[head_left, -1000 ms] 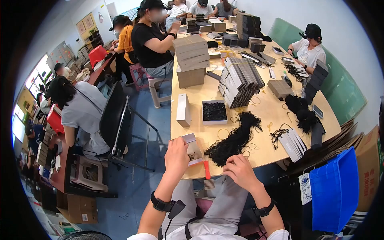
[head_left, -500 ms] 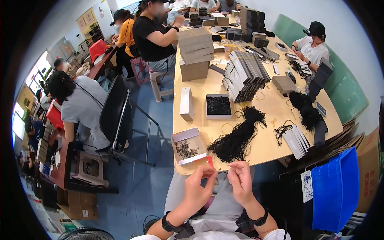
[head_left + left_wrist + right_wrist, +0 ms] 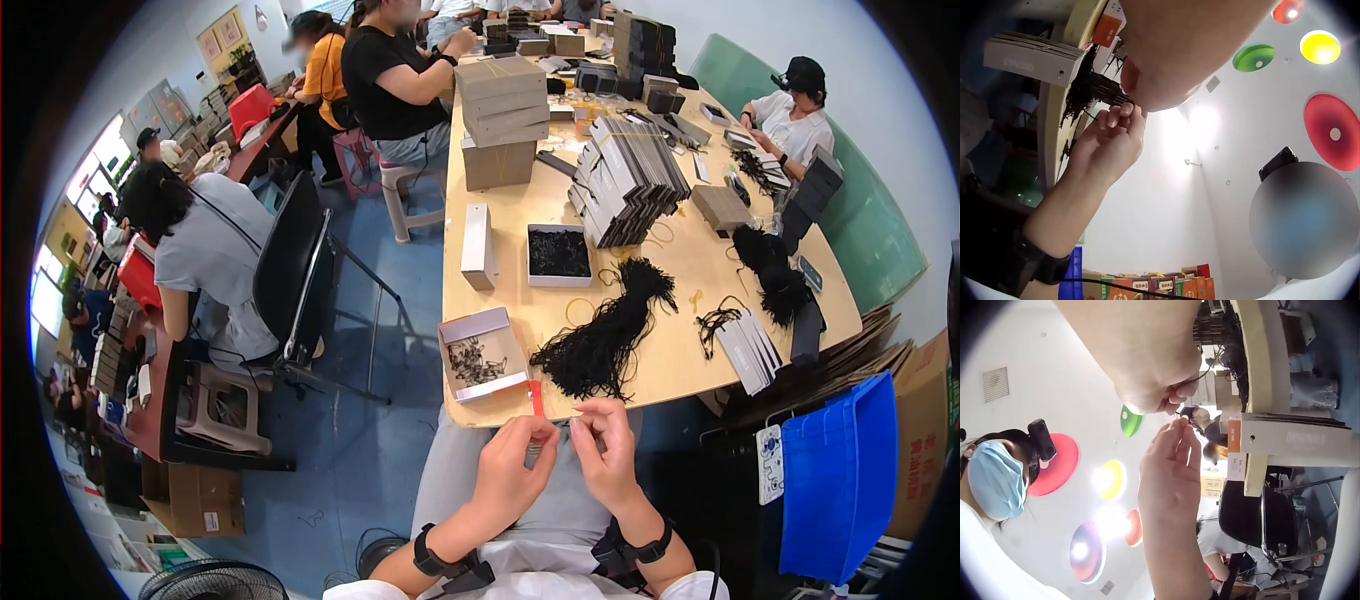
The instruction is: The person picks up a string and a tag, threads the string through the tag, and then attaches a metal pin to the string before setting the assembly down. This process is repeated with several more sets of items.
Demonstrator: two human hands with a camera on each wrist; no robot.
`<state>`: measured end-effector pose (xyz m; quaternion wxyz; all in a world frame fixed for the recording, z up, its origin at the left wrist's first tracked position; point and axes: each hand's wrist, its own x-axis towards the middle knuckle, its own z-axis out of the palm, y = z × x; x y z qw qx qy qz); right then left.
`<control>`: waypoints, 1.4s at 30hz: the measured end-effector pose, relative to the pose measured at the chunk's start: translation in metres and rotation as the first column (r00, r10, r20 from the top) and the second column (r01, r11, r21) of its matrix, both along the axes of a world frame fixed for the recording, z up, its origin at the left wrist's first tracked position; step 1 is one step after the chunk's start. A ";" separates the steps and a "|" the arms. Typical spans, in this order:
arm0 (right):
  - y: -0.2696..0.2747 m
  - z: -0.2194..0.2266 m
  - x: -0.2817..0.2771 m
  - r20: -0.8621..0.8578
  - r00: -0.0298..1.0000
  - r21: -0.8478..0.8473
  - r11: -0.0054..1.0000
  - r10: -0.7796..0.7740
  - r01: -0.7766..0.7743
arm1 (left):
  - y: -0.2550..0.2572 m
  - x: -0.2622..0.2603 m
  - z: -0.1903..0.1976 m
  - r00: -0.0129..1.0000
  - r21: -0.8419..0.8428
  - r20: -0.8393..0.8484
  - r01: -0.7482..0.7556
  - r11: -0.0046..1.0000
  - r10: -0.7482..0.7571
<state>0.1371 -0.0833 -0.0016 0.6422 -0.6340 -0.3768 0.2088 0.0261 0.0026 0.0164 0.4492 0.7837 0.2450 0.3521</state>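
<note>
My two hands meet just off the table's near edge, fingertips close together. The left hand (image 3: 515,465) has thumb and fingers pinched on a small dark piece, mostly hidden by the fingertips. In the right hand (image 3: 605,455), curled fingers pinch a thin black cord (image 3: 1212,364), whose loose part shows in the right wrist view. Just beyond the left hand stands an open shallow box (image 3: 484,390) with small dark pieces (image 3: 477,362) scattered inside. Beyond the right hand lies a thick bundle of black cords (image 3: 610,335). A red-handled tool (image 3: 536,398) juts over the table edge.
Farther back are a box of black pieces (image 3: 558,254), an upright white box (image 3: 478,248), banded grey sleeves (image 3: 630,180) and stacked boxes (image 3: 500,165). Corded grey tags (image 3: 745,350) lie right. A blue bin (image 3: 838,480) stands at my right; people sit around.
My left hand has come back from the open box to meet the right hand near my lap. Both have stayed together there since, and the view has shifted slightly.
</note>
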 end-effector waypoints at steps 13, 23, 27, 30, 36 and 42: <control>-0.007 -0.004 -0.005 -0.079 0.997 -0.019 1.000 0.014 -0.015 | -0.007 -0.004 -0.007 1.000 -0.016 -0.027 0.011 1.000 -0.011; -0.003 -0.008 -0.004 -0.429 0.898 -0.011 0.993 0.099 -0.114 | -0.004 -0.001 -0.008 1.000 -0.028 -0.011 0.008 1.000 -0.008; -0.005 -0.011 0.008 -0.550 0.810 0.040 0.976 0.200 -0.214 | -0.004 -0.005 -0.017 1.000 -0.211 0.004 0.004 0.978 -0.003; -0.008 -0.019 0.011 -0.657 0.710 0.117 0.965 0.253 -0.236 | 0.002 -0.007 -0.018 0.988 -0.565 0.137 0.142 0.812 -0.077; -0.008 -0.024 0.012 -0.684 0.650 0.201 0.942 0.330 -0.267 | 0.003 -0.009 -0.025 0.977 -0.567 0.138 0.214 0.796 -0.165; -0.010 -0.027 0.012 -0.629 0.706 0.190 0.945 0.326 -0.267 | 0.001 -0.011 -0.025 0.976 -0.511 0.130 0.217 0.832 -0.175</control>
